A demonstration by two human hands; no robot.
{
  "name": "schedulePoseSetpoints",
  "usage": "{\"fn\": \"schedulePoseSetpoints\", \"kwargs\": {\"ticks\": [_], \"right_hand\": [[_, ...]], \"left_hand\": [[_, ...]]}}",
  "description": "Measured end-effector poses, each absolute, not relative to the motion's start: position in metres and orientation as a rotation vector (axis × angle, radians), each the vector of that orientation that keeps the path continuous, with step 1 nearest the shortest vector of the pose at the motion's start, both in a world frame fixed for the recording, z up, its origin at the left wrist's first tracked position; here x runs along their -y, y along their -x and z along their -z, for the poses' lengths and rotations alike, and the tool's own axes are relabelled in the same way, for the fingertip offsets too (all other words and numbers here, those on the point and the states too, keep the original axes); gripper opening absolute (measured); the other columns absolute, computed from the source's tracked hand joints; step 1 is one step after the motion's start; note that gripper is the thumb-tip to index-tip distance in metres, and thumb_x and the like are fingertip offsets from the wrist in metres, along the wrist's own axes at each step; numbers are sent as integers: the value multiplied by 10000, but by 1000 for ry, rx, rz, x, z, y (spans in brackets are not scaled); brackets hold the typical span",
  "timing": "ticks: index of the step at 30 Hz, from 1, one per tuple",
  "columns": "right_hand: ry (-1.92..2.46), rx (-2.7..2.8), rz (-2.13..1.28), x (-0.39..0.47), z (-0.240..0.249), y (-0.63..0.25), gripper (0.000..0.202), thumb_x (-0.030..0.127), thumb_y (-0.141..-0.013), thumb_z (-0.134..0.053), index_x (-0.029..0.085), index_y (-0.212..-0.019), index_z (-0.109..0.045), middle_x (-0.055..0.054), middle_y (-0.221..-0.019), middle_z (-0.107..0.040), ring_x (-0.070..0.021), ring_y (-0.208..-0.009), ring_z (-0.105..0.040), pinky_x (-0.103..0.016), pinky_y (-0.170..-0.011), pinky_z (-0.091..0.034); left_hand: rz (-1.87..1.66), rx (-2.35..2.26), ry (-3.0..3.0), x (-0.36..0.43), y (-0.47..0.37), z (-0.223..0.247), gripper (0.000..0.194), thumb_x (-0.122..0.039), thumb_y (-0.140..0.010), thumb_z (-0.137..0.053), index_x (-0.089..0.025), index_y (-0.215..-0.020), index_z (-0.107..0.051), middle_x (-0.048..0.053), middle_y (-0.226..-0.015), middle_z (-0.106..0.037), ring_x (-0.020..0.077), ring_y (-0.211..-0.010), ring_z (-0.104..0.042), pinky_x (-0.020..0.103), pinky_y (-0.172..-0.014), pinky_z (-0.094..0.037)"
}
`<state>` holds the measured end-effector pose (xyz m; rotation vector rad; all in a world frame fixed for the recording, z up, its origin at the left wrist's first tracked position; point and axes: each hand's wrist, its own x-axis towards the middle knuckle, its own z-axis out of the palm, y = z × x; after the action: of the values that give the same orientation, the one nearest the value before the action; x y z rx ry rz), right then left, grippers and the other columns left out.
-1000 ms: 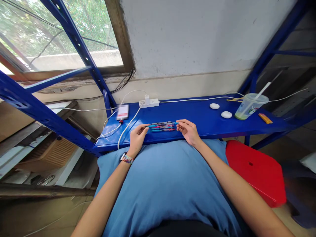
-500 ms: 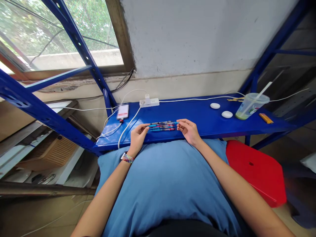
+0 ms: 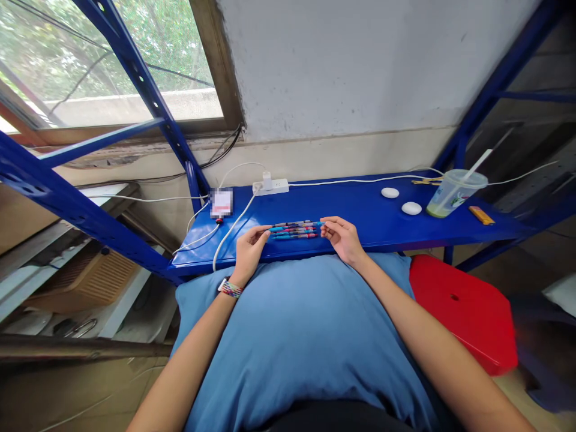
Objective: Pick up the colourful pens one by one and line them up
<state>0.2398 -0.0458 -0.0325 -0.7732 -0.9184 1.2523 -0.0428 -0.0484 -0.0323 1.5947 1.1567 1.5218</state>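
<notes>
Pens [image 3: 294,230] lie side by side on the near part of the blue table [image 3: 351,210], between the two hands. Left hand [image 3: 249,249] pinches the left ends with thumb and first finger; right hand [image 3: 344,239] grasps the right end of the far side of the row with its fingertips.

As a judgement, the main danger is rolling. The pens look round and smooth, so if one hand presses harder than the other, the row could twist or spread. The near edge is close, and a pen which escapes could drop onto the blue pillow [image 3: 297,324]. The white cable [image 3: 216,255] hangs over this edge to the left of the left hand; a careless wrist could catch it and pull the power strip [image 3: 275,187]. The cup [image 3: 455,193] stands well apart at the right, so it seems in less danger.

The fingers cover the pen ends, therefore it is difficult to count the pens or to tell if any is lifted. Their printing is too small to read. The flat object [image 3: 221,203] at the left is masked by blur, and both arms are cut off at the near side.
</notes>
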Motion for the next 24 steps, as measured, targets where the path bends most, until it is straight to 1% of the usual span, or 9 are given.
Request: {"fn": "schedulePoseSetpoints", "kwargs": {"ticks": [9,15,24], "right_hand": [[769,901,-1258,47,31,-240,273,397,-735,-929,219,-926,-850,-39,-798,-759,-174,-740,-682,-334,-740,-605],[763,876,-1266,46,31,-240,280,390,-721,-942,222,-924,-848,-33,-793,-755,-173,-762,-687,-325,-750,-612],[776,903,-1236,45,32,-241,255,396,-759,-918,231,-941,-848,-35,-820,-747,-187,-780,-690,-357,-782,-616]], "left_hand": [[-1525,-1161,-1570,48,42,33,292,-452,-916,-811,-219,-1088,-848,73,-1038,-842,268,-1011,-785,394,-951,-600],[-1535,-1152,-1554,47,43,34,289,-462,-939,-786,-213,-1076,-839,70,-1024,-838,270,-1009,-788,399,-947,-606],[-1544,-1156,-1567,45,43,34,304,-485,-949,-775,-212,-1069,-834,67,-991,-834,265,-986,-792,395,-920,-619]]}}
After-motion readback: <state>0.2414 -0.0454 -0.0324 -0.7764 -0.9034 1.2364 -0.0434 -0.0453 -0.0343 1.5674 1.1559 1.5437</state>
